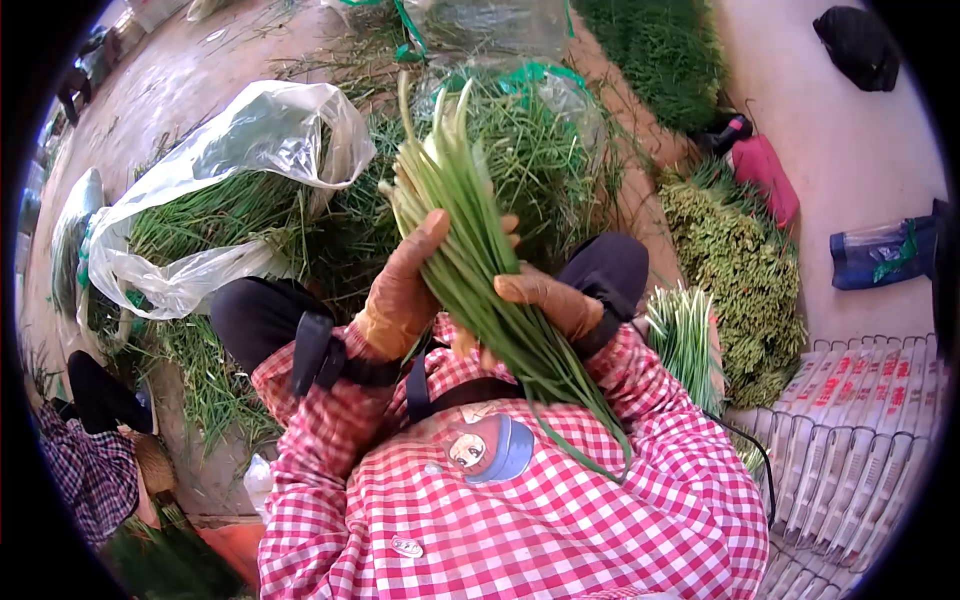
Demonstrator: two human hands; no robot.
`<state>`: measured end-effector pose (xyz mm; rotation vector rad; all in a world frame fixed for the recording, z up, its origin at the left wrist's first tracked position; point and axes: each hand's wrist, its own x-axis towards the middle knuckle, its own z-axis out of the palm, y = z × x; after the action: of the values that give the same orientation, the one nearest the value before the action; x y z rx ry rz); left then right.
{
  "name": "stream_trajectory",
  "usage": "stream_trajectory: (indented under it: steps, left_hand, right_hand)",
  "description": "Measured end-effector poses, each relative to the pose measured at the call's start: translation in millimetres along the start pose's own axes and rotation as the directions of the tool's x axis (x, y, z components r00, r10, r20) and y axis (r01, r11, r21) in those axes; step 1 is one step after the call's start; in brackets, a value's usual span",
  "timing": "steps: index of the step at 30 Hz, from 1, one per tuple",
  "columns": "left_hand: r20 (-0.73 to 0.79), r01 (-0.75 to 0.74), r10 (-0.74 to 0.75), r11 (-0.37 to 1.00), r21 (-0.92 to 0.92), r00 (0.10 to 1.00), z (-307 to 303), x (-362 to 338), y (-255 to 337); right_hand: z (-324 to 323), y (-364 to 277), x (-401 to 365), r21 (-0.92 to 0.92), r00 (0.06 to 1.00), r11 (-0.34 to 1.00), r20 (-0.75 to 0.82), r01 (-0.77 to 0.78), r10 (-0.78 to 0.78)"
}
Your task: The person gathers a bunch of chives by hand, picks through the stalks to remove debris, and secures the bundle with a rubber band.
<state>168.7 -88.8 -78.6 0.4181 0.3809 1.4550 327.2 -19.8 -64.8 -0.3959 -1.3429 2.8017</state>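
Note:
A bunch of chives (490, 260) slants across my lap, its pale stem ends up and its green leaf tips hanging against my checked apron (540, 510). My left hand (400, 290), in a brownish glove, is wrapped round the left side of the bunch with the thumb raised. On the other side my right hand (555, 305) grips it lower, thumb lying across the leaves. Some fingers of both hands are hidden behind the stems. Beyond the bunch lies a heap of loose chives (540, 160) on the floor.
Left stands an opened clear plastic bag (230, 140) of greens. At right are a trimmed bundle (685, 335), a tall stack of bundles (740, 290), a pink object (765, 180) and metal racks with red-printed strips (850, 430). Another person's checked sleeve (85, 470) shows lower left.

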Motion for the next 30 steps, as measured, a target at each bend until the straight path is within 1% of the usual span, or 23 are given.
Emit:
stream_trajectory:
  steps: [1,2,3,4,5,6,7,8,9,11,12,13,14,15,16,19,20,21,22,24,27,29,30]
  left_hand:
    - [0.045,-0.076,0.078,0.996,-0.049,0.996,0,5,0]
    - [0.088,-0.148,0.157,0.984,-0.099,0.984,4,10,3]
    - [0.125,-0.214,0.234,0.965,-0.152,0.964,7,12,6]
    - [0.111,-0.217,0.238,0.960,-0.179,0.965,5,12,9]
    - [0.099,-0.221,0.244,0.954,-0.205,0.965,-2,13,10]
    - [0.082,-0.224,0.248,0.946,-0.234,0.965,-9,12,11]
    - [0.030,-0.200,0.212,0.952,-0.232,0.977,-18,10,15]
    - [0.001,-0.233,0.238,0.955,-0.186,0.971,-17,9,23]
    - [-0.026,-0.262,0.260,0.955,-0.142,0.965,-16,9,31]
    - [-0.109,-0.323,0.312,0.939,-0.116,0.944,-8,15,39]
    - [-0.062,-0.323,0.318,0.940,-0.106,0.946,-8,16,43]
    - [-0.013,-0.324,0.324,0.941,-0.096,0.946,-10,15,45]
    - [0.030,-0.324,0.328,0.942,-0.086,0.944,-12,14,48]
    - [0.031,-0.293,0.294,0.955,-0.048,0.955,-13,14,49]
    - [0.055,-0.276,0.280,0.959,-0.065,0.958,-13,15,50]
    - [0.120,-0.213,0.221,0.974,-0.077,0.968,-5,16,48]
    - [0.135,-0.198,0.209,0.976,-0.091,0.968,4,17,47]
    - [0.148,-0.186,0.201,0.977,-0.105,0.968,8,15,49]
    - [0.157,-0.178,0.195,0.977,-0.121,0.968,10,14,50]
    - [0.154,-0.158,0.184,0.973,-0.169,0.971,5,14,49]
    - [0.153,-0.105,0.130,0.982,-0.159,0.980,-12,7,49]
    - [0.208,-0.124,0.166,0.972,-0.198,0.964,-12,11,50]
    - [0.232,-0.126,0.178,0.967,-0.221,0.956,-11,11,49]
  right_hand:
    - [-6,10,5,0.180,0.980,0.977,0.181,-0.111,0.078]
    - [-14,18,10,0.330,0.923,0.911,0.366,-0.248,0.119]
    - [-19,30,13,0.349,0.911,0.902,0.398,-0.254,0.103]
    - [-21,35,16,0.366,0.897,0.893,0.433,-0.264,0.088]
    - [-11,21,12,0.358,0.892,0.874,0.420,-0.330,0.165]
    - [-11,10,11,0.171,0.946,0.961,0.281,-0.217,0.164]
    - [-13,0,10,-0.042,0.982,0.992,0.146,-0.116,0.121]
    - [-12,-11,10,-0.265,0.999,0.964,0.024,-0.030,0.037]
    - [3,-29,6,-0.359,0.999,0.933,-0.034,0.007,-0.020]
    - [10,-44,4,-0.722,0.994,0.687,-0.112,-0.084,0.004]
    - [14,-52,2,-0.850,0.988,0.509,-0.155,-0.135,0.002]
    - [16,-77,4,-0.906,0.937,0.310,-0.202,-0.290,0.287]
    - [39,-103,11,-0.895,0.851,0.020,-0.416,-0.445,0.322]
    - [5,-113,20,-0.992,0.986,-0.130,-0.012,0.010,0.164]
    - [12,-146,21,-0.998,0.999,-0.044,0.042,0.041,-0.020]
    - [50,-217,75,-0.955,0.963,0.291,-0.136,-0.065,-0.231]
    - [67,-238,93,-0.987,0.966,0.080,-0.156,-0.142,-0.206]
    - [29,-258,128,-0.978,0.990,-0.208,0.036,0.006,-0.138]
    - [-5,-268,155,-0.869,0.980,-0.464,0.201,0.173,-0.012]
    - [23,-238,156,-0.930,0.988,-0.354,0.048,0.099,0.150]
    - [69,-185,149,-0.975,0.897,-0.219,-0.140,-0.051,0.418]
    - [53,-194,178,-0.981,0.910,0.160,0.166,0.113,0.379]
    - [35,-210,199,-0.919,0.900,0.344,0.303,0.190,0.313]
